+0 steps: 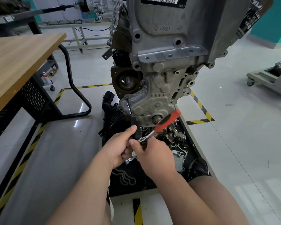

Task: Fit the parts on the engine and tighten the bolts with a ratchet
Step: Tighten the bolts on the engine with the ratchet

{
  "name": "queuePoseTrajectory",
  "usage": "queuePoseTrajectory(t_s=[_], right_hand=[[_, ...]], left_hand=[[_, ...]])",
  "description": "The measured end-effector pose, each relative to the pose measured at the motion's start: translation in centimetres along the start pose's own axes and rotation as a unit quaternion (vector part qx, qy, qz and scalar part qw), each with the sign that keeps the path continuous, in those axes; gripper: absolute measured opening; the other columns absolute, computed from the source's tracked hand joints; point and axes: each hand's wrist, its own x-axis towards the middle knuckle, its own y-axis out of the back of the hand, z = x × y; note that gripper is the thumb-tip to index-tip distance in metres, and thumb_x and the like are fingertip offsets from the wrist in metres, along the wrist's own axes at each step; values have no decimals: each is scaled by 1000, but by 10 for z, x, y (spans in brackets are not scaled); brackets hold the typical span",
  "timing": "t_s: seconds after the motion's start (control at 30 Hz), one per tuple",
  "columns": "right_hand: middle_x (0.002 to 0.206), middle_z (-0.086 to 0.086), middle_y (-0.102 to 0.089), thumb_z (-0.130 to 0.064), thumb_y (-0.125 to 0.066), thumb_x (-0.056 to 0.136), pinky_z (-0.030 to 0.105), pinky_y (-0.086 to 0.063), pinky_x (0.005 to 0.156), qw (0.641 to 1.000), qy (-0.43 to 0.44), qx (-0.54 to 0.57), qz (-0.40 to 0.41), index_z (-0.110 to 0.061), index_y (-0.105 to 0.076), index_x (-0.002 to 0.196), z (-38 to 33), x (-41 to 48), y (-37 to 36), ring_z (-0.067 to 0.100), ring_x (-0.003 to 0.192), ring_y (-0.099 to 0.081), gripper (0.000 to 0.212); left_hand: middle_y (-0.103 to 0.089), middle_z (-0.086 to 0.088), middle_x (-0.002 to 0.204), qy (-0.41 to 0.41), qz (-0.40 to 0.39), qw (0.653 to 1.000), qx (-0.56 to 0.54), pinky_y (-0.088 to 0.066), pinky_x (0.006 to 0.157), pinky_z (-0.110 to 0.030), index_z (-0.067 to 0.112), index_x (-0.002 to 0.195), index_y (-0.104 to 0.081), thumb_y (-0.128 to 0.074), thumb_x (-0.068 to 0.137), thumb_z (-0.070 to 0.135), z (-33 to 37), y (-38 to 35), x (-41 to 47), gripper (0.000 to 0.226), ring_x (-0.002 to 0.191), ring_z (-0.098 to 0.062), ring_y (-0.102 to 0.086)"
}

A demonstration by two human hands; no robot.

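Just beyond and above both grips stands the engine (161,88), its lower end nearest them and its top cut off by the frame edge. The left-hand grip (120,145) and the right-hand grip (152,155) meet round the metal head end of the ratchet (165,120), both closed on it. The right thumb presses on the head, and the left thumb points up beside it. The ratchet's red and black handle juts up and to the right, away from both grips, and crosses in front of a round shaft end at the engine's foot.

From the ratchet head a black bar (134,124) rises just past the left thumb, and a thin rod (129,106) runs on from it to the engine casing. How bar, rod and head join is hidden by the thumbs. The curled fingers of both grips lie underneath, out of sight.

Beneath and beyond the grips a black tray (191,140) holds a jumble of small metal parts too cluttered to tell apart, with a chain (123,176) under the left wrist. Far to the left of the grips stands a wooden counter (23,51).
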Motion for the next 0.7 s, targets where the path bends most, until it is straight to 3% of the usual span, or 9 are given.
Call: queuePoseTrajectory(t_s=[0.07,0.23,0.4,0.47,0.57,0.7], right_hand=[[60,-10,-51,-73,-45,82,27,-31,49,998,27,-39,32,-28,-42,79,-1,2,1,14,61,-52,45],[63,-9,-57,-72,-51,78,29,-39,54,996,36,-57,57,-29,-54,87,-1,4,0,15,66,-59,44],[62,-9,-55,-72,-49,80,30,-41,56,999,20,-13,41,-27,-48,80,0,2,-1,16,65,-58,45],[69,-7,-61,-72,-44,82,32,-46,61,1000,7,3,30,-23,-52,83,1,1,-2,17,71,-61,49],[70,-7,-61,-68,-44,86,32,-46,63,998,-14,68,10,-21,-55,83,1,-1,-4,17,72,-61,49],[53,-12,-55,-57,-51,91,25,-39,54,984,-41,173,-17,-27,-53,67,-1,-3,-6,3,53,-52,39]], left_hand=[[-39,4,43,7,1,1000,-3,-23,34,-17,12,74,-48,-73,52,61,0,1,0,59,34,-8,-30],[-37,5,45,7,-3,1000,-9,-22,33,-15,10,91,-55,-72,52,61,0,1,1,67,33,-6,-29],[-37,4,44,12,4,1000,-9,-22,34,-17,15,65,-46,-73,54,59,-1,1,2,52,34,-8,-30],[-37,4,45,12,1,1000,-5,-22,34,-17,11,72,-49,-73,54,59,-1,0,1,57,34,-8,-30],[-34,4,47,8,-3,1000,-7,-22,34,-17,15,104,-52,-73,53,61,-2,-2,0,71,35,-7,-30],[-32,3,51,5,-8,1000,-18,-21,33,-16,11,98,-60,-71,59,58,-3,-1,2,63,35,-7,-29]])
